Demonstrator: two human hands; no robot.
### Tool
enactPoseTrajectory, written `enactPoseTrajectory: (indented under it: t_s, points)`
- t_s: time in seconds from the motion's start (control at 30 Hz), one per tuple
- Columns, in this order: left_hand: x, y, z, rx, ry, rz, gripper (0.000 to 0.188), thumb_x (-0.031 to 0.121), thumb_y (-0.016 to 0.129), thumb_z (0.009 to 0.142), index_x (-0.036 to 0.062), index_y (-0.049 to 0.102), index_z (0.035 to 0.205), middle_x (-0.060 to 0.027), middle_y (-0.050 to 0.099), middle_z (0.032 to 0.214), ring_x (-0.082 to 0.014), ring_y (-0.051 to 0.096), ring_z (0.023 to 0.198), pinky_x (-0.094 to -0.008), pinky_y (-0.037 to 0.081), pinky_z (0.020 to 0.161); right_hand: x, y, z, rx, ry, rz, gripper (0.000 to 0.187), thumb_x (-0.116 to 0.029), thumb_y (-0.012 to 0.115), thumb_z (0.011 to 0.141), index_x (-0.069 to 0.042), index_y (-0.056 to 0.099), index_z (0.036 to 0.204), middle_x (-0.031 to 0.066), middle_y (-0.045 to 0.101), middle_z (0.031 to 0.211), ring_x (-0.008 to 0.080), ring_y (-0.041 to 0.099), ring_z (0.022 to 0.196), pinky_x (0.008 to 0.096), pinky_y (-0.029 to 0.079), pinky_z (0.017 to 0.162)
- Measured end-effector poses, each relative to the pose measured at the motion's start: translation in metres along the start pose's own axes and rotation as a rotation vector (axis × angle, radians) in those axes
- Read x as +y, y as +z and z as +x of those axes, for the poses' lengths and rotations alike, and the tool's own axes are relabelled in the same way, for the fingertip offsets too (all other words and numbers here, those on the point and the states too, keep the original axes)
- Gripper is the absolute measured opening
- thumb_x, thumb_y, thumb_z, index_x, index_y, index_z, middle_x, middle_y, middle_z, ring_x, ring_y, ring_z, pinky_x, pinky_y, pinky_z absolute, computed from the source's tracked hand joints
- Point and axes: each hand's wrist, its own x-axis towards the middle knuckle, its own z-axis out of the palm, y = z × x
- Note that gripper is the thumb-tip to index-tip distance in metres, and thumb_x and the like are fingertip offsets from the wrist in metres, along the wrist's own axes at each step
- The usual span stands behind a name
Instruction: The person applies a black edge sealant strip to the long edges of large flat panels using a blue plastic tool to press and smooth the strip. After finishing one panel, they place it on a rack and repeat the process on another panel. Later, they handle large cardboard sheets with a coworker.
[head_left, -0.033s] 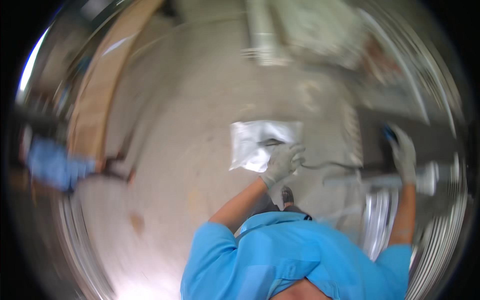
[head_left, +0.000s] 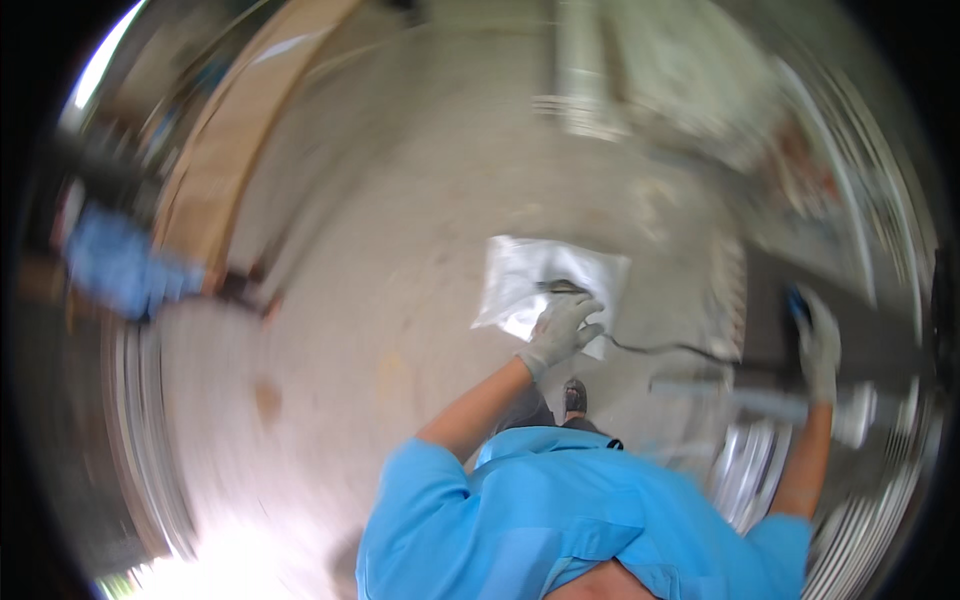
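Observation:
My left hand [head_left: 562, 333], in a pale glove, is closed in front of a shiny silver-white bag [head_left: 507, 283]. A dark cord [head_left: 665, 348] seems to pass through its curled fingers. One end shows above the fingers against the bag; the other runs right toward a dark surface. Out to the right, my gloved right hand [head_left: 822, 350] is closed round a small dark object with a blue part [head_left: 797, 303]. Blur and the glove hide what kind it is. Whether the bag hangs from my left hand or lies beyond it, I cannot tell.
A dark flat surface [head_left: 775, 295] lies by my right hand, with pale long profiles [head_left: 750, 465] below it. Long brown boards or boxes [head_left: 225, 150] stand at left, near a person in blue [head_left: 130, 265]. White wrapped material [head_left: 690, 80] is at the far right.
The surroundings and the bag have shifted right in the view, with blur from head motion. My left hand has barely moved; my right hand sits slightly lower. Both hands keep their grip.

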Motion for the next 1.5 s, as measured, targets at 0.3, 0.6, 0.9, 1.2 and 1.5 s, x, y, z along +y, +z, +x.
enactPoseTrajectory:
  t_s: [0.3,0.6,0.9,1.2,1.5]
  points:
    - [-0.028,0.015,-0.415,0.277,-1.505,-0.143,0.038,0.038,0.066,0.090,0.0137,0.073,0.118,-0.0116,0.071,0.120,-0.0330,0.064,0.117,-0.0438,0.049,0.101,-0.027,-0.014,0.029,-0.068,-0.554,0.220,0.048,-0.034,0.068,0.099,-0.004,0.063,0.136,0.0223,0.061,0.138,0.0354,0.058,0.128,0.0457,0.043,0.110]
    - [0.035,0.180,-0.640,1.022,-1.941,-0.844,0.040,0.038,0.066,0.093,0.0148,0.073,0.124,-0.0103,0.073,0.123,-0.0266,0.067,0.116,-0.0368,0.049,0.103,-0.448,0.100,0.058,-0.373,-1.008,0.161,0.043,-0.023,0.064,0.098,0.000,0.059,0.135,0.0204,0.064,0.132,0.0312,0.061,0.120,0.0406,0.046,0.106]
    - [0.044,0.188,-0.757,1.841,-2.062,-1.180,0.034,0.037,0.070,0.093,0.0133,0.077,0.116,-0.0048,0.077,0.100,-0.0161,0.071,0.085,-0.0325,0.056,0.085,-0.863,0.229,-0.170,-0.950,-1.634,0.073,0.038,-0.013,0.068,0.093,-0.003,0.064,0.129,0.0159,0.071,0.120,0.0256,0.068,0.110,0.0354,0.050,0.099]
    - [-0.075,0.101,-0.841,2.223,-1.832,-1.286,0.035,0.040,0.068,0.092,0.0148,0.077,0.114,-0.0082,0.077,0.110,-0.0237,0.072,0.103,-0.0354,0.054,0.092,-1.167,0.272,-0.422,-0.829,-2.066,-0.077,0.036,-0.027,0.073,0.090,-0.008,0.069,0.120,0.0150,0.075,0.106,0.0274,0.073,0.095,0.0374,0.056,0.085]
    - [-0.113,-0.066,-0.956,3.035,-1.327,-1.615,0.025,0.031,0.075,0.091,0.0070,0.077,0.100,-0.0049,0.072,0.084,-0.0164,0.066,0.066,-0.0336,0.054,0.063,-1.452,0.204,-0.845,-1.309,-2.646,-0.117,0.036,-0.027,0.075,0.088,-0.011,0.070,0.121,0.0131,0.076,0.104,0.0264,0.074,0.091,0.0372,0.056,0.082]
